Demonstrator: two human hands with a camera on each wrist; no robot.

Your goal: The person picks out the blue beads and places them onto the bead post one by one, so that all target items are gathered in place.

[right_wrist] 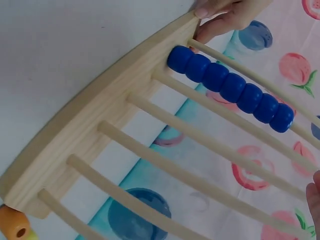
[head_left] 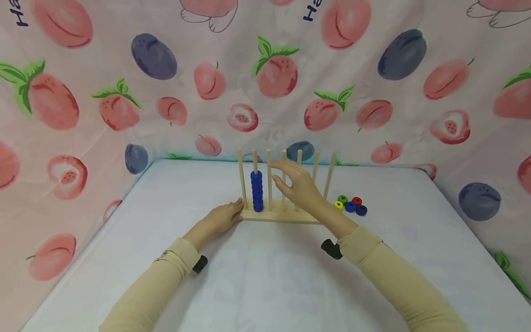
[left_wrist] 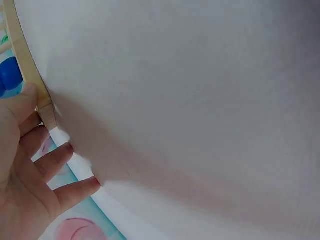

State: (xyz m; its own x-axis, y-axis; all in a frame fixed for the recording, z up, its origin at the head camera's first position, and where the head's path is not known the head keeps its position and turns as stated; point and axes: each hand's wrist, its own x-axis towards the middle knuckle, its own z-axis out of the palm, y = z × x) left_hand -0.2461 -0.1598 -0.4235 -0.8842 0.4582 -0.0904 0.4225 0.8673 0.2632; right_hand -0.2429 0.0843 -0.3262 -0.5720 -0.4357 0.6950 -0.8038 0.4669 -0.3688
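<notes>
A wooden peg stand (head_left: 282,216) has several upright pegs on a long base. A stack of blue beads (head_left: 257,191) sits low on its second peg from the left. My left hand (head_left: 224,216) holds the left end of the base, the thumb (left_wrist: 25,102) on one side and fingers behind it. My right hand (head_left: 300,184) is raised in front of the middle pegs, thumb and forefinger apart with nothing visible between them. In the right wrist view only a bit of that hand (right_wrist: 314,202) shows at the edge.
Several loose beads lie right of the stand, among them a yellow bead (head_left: 338,205), a green bead (head_left: 342,199) and a red bead (head_left: 356,201). An orange bead (right_wrist: 14,222) lies by the base's right end. A fruit-print cloth (head_left: 232,92) hangs behind the white table (head_left: 265,286).
</notes>
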